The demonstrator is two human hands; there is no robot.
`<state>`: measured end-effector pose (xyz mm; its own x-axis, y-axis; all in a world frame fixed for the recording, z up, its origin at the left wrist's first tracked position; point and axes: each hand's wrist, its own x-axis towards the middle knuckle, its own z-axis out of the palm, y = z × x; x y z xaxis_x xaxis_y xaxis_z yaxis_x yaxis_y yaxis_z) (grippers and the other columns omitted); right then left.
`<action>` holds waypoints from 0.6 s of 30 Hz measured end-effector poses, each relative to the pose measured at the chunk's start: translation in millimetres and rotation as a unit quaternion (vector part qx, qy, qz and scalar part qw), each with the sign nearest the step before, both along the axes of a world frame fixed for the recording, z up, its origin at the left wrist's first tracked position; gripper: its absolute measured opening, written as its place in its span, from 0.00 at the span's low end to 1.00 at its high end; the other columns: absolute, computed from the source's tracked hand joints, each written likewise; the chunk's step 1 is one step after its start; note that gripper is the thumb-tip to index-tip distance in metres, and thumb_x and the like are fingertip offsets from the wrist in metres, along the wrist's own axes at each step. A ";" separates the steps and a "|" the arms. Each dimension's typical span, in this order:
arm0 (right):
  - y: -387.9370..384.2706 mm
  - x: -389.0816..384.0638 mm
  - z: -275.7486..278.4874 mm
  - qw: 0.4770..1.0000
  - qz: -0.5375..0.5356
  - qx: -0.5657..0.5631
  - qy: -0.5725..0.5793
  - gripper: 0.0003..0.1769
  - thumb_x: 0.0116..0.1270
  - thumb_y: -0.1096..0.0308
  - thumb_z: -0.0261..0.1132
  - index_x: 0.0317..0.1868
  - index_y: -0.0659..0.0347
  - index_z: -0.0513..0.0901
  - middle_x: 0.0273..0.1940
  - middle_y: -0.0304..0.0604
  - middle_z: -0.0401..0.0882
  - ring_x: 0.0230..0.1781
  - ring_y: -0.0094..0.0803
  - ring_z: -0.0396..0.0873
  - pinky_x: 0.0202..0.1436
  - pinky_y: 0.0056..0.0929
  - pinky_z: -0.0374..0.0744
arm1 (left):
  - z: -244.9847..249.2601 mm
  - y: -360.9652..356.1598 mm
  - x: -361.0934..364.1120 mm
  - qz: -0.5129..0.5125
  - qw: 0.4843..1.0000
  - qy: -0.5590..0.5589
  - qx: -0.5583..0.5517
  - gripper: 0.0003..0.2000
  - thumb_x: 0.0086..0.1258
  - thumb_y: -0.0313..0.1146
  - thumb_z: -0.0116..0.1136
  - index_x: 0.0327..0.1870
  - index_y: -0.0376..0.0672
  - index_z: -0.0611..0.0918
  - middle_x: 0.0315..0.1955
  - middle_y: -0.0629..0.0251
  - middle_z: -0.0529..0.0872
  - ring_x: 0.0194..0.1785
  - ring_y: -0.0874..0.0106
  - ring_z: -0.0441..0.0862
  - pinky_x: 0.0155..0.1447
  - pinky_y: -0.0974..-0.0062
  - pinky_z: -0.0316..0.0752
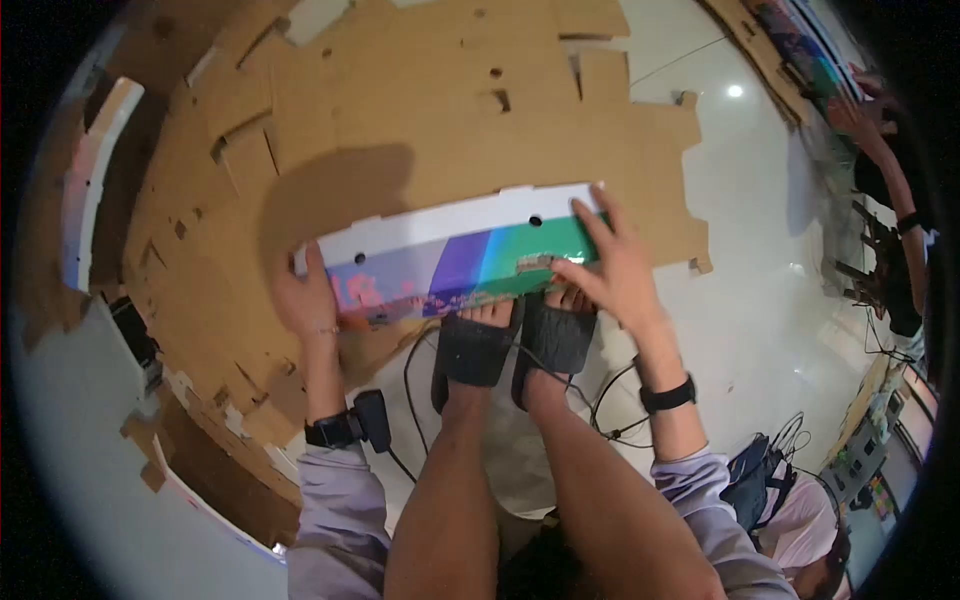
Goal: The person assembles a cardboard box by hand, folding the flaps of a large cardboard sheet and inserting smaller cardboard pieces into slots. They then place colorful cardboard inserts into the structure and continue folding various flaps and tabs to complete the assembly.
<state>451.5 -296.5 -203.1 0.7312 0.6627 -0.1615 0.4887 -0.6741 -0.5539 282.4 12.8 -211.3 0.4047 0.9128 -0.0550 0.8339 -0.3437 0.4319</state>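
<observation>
Between my two hands is a long cardboard box (470,262), printed in purple, blue and green with a white upper strip and two dark round holes. My left hand (306,292) grips its left end, thumb on the front face. At the right end, my right hand (622,262) has its fingers over the top edge and its thumb on the green part. Beside the thumb the printed surface looks torn or scuffed. The box is above a brown flattened cardboard sheet (450,110) and in front of my sandalled feet.
Black cables (600,410) run over the white floor around my feet. Another printed cardboard piece (95,185) stands at the left. At the far right, another person's hand (855,120) touches a colourful printed panel (800,45). A dark bag (755,480) lies at the lower right.
</observation>
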 end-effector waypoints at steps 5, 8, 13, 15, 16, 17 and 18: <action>5.0 11.6 8.3 0.997 0.071 -0.021 -0.031 0.49 0.41 0.50 0.77 0.65 0.57 0.69 0.67 0.64 0.55 0.63 0.61 0.63 0.64 0.47 0.68 | -23.8 21.0 2.8 -0.005 0.991 -0.114 -0.065 0.19 0.63 0.40 0.62 0.49 0.33 0.80 0.43 0.51 0.85 0.45 0.64 0.82 0.50 0.70 0.74; 12.3 20.3 8.4 0.994 0.041 -0.022 -0.101 0.50 0.41 0.56 0.78 0.68 0.49 0.64 0.67 0.64 0.54 0.63 0.62 0.63 0.62 0.47 0.70 | -8.4 26.1 18.5 -0.014 0.974 -0.215 -0.067 0.21 0.63 0.40 0.63 0.51 0.33 0.79 0.42 0.51 0.85 0.45 0.66 0.82 0.50 0.71 0.74; 12.7 36.9 8.8 0.988 0.011 0.044 -0.146 0.46 0.45 0.61 0.76 0.66 0.51 0.65 0.67 0.63 0.56 0.62 0.60 0.64 0.61 0.47 0.71 | 32.1 19.2 39.0 -0.094 0.988 -0.114 -0.049 0.30 0.62 0.45 0.65 0.61 0.34 0.73 0.51 0.47 0.80 0.51 0.59 0.79 0.55 0.65 0.73; 12.6 41.0 3.2 0.988 0.026 0.016 -0.149 0.45 0.45 0.63 0.76 0.66 0.52 0.66 0.66 0.63 0.57 0.62 0.60 0.64 0.61 0.46 0.71 | 23.0 5.4 31.2 -0.208 0.974 -0.012 0.093 0.37 0.58 0.47 0.68 0.65 0.36 0.68 0.60 0.48 0.71 0.58 0.56 0.73 0.61 0.58 0.67; 14.3 40.7 4.4 0.991 0.017 0.013 -0.129 0.45 0.45 0.63 0.76 0.66 0.52 0.66 0.66 0.63 0.57 0.62 0.59 0.64 0.61 0.46 0.71 | 22.7 -2.1 27.3 -0.259 0.951 0.044 0.164 0.41 0.56 0.48 0.69 0.68 0.37 0.65 0.64 0.48 0.67 0.61 0.54 0.70 0.63 0.55 0.65; 14.2 37.4 6.0 0.994 0.008 0.009 -0.107 0.44 0.46 0.64 0.76 0.65 0.53 0.66 0.66 0.62 0.58 0.62 0.59 0.64 0.61 0.46 0.71 | 27.8 -7.2 22.3 -0.298 0.937 0.077 0.168 0.43 0.53 0.47 0.70 0.69 0.40 0.64 0.66 0.48 0.64 0.64 0.53 0.66 0.65 0.53 0.61; 13.0 33.7 7.3 0.997 0.001 0.001 -0.083 0.44 0.46 0.65 0.75 0.65 0.53 0.66 0.66 0.62 0.58 0.63 0.59 0.64 0.61 0.46 0.71 | 39.1 -13.5 19.8 -0.336 0.920 0.110 0.169 0.45 0.50 0.47 0.71 0.70 0.43 0.63 0.67 0.49 0.62 0.66 0.52 0.62 0.66 0.50 0.58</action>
<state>485.2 -283.4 -195.8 0.7466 0.6643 -0.0371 0.5746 -0.6718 -0.4675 302.3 -0.8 -172.3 0.8965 0.4415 0.0379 0.4395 -0.8968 0.0512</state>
